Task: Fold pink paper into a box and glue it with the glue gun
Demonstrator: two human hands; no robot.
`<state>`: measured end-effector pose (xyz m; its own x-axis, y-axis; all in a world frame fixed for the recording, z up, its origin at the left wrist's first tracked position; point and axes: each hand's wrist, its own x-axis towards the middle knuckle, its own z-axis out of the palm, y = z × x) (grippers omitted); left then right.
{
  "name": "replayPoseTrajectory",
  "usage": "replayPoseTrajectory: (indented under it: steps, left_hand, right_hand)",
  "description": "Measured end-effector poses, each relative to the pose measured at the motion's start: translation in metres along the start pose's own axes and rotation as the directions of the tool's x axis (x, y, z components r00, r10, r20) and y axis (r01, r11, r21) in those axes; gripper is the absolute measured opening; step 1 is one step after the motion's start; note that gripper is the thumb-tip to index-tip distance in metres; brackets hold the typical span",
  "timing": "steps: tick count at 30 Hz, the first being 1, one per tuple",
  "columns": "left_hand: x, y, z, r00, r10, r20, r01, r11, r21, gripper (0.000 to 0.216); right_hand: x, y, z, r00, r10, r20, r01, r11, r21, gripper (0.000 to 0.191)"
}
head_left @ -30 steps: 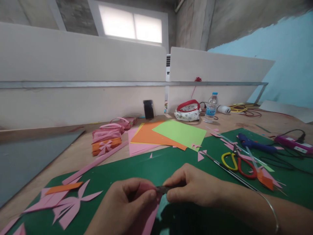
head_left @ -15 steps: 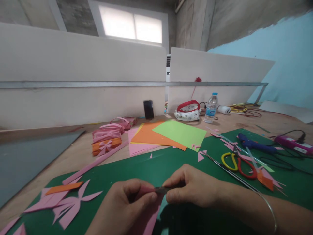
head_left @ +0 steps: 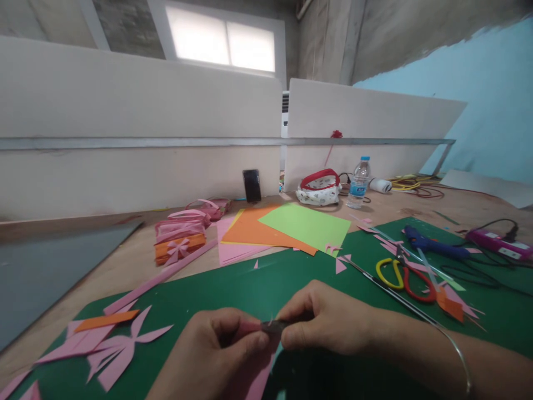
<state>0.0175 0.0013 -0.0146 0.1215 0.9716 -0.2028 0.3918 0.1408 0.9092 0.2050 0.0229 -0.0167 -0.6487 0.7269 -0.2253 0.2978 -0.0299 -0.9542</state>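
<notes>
My left hand (head_left: 220, 350) is closed in a pinch at the lower middle, over the green mat (head_left: 233, 283). A pink paper strip (head_left: 261, 378) hangs below its fingers. Facing it, my right hand (head_left: 318, 319) is also pinched. Between the two sets of fingertips is a small dark piece (head_left: 272, 326), partly covered by the fingers; its kind I cannot make out. Pink cut-paper petals (head_left: 125, 345) and an orange strip (head_left: 106, 320) lie to the left on the mat.
Scissors (head_left: 406, 278) with yellow and red handles, tweezers (head_left: 387, 284) and a blue glue gun (head_left: 435, 244) lie right. Orange (head_left: 250, 228) and green paper sheets (head_left: 308, 225), folded pink strips (head_left: 181, 229), a phone (head_left: 252, 186), a pouch (head_left: 318, 194) and a bottle (head_left: 358, 186) are behind.
Both hands stay nearly in place, with the fingertips slightly shifted around the dark piece, and a little more of it shows. The whole view has moved a touch.
</notes>
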Motion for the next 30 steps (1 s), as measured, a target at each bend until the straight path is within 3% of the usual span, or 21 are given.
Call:
replayPoseTrajectory:
  steps: [18,25,30]
  left_hand:
    - [0.003,-0.004,0.005,0.992,-0.071,0.106,0.086,0.987,-0.137,0.017]
    - [0.005,-0.01,0.006,0.994,-0.08,0.074,0.08,0.997,0.002,0.021]
    - [0.011,-0.027,0.01,0.993,-0.072,0.093,0.078,0.995,-0.062,0.026]
  right_hand:
    - [0.001,0.0,0.004,0.997,0.068,-0.021,-0.068,0.997,0.021,0.013]
    - [0.002,0.004,0.006,0.996,0.083,-0.025,-0.084,0.996,-0.029,0.01]
    - [0.002,0.005,0.007,0.997,0.078,-0.026,-0.078,0.997,-0.004,0.014]
